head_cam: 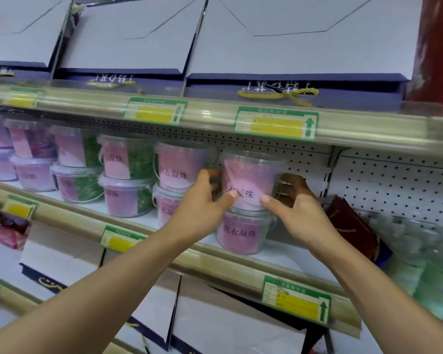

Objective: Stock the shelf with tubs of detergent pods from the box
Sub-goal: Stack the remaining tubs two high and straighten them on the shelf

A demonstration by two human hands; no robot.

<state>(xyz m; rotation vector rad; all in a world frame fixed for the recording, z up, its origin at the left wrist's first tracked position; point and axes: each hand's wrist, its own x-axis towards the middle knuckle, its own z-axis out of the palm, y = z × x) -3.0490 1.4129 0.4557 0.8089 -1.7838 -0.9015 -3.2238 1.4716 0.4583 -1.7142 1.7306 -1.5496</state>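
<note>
- Store shelving fills your view: a pegboard back wall (384,180), a middle shelf (287,256) with price tags along its front rail, and flat white gift boxes (128,34) on the level above.
- Along that middle shelf, tubs of pods stand in stacks of two, running off to your left; the box you stock from is out of sight.
- Your top tub (248,182) sits on the bottom tub (243,231) at the right end of the row, just beside the neighbouring stack (179,167).
- Your left hand (202,205) cups the top tub's left side, thumb across the front label, fingers curled round behind.
- Your right hand (299,208) grips the right side, thumb on the lower front edge, fingers wrapped round the back.
- Expect smooth clear plastic, probably slick and slightly springy, so squeeze evenly and not hard.
- Judged by how full it looks, it likely has moderate weight with loose contents that shift.
- Hold low on the wall, opposite sides, and keep it upright until the base seats squarely on the lid below.
- Its thin bail handle (229,172) looks flimsy; the body seems the safer hold.
</note>
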